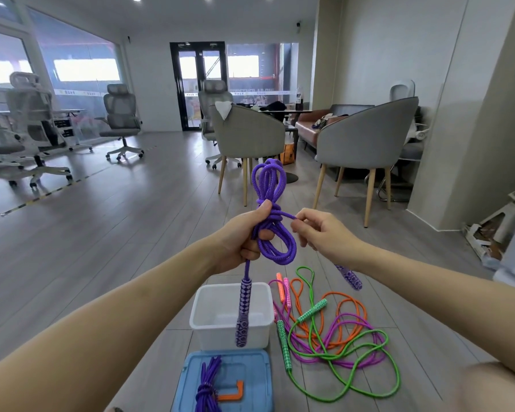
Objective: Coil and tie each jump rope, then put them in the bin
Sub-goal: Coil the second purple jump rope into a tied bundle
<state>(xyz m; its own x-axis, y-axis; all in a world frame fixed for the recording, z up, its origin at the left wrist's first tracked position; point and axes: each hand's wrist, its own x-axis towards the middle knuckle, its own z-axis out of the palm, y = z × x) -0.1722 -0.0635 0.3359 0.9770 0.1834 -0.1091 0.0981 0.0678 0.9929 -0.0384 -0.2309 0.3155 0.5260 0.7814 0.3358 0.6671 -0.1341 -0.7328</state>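
Gripping purple jump rope (269, 215) mid-coil: left hand (244, 236), fingers curled tight round the bundled strands, thumb pressed on the wrap at top. Loops sticking up above the fist, more loops hanging below it. One patterned purple handle (243, 312) dangling straight down from the fist, in front of the white bin (205, 307). Bin on the floor, open. Blue lid (250, 382) lying flat just nearer than the bin, with an already tied purple rope bundle (207, 385) and an orange L-shaped piece (232, 394) on it. Pinching the free strand just right of the wrap: right hand (318, 230), thumb and forefinger closed on the rope, other fingers loosely curled. Second purple handle (350, 276) showing below the right wrist; cannot tell whether hanging or on the floor. Loose tangle on the floor right of the bin: orange rope (344, 295), magenta rope (354, 327), green rope (348, 379), uncoiled and overlapping, handles pointing toward the bin side. Grey chairs (366, 138) well behind.
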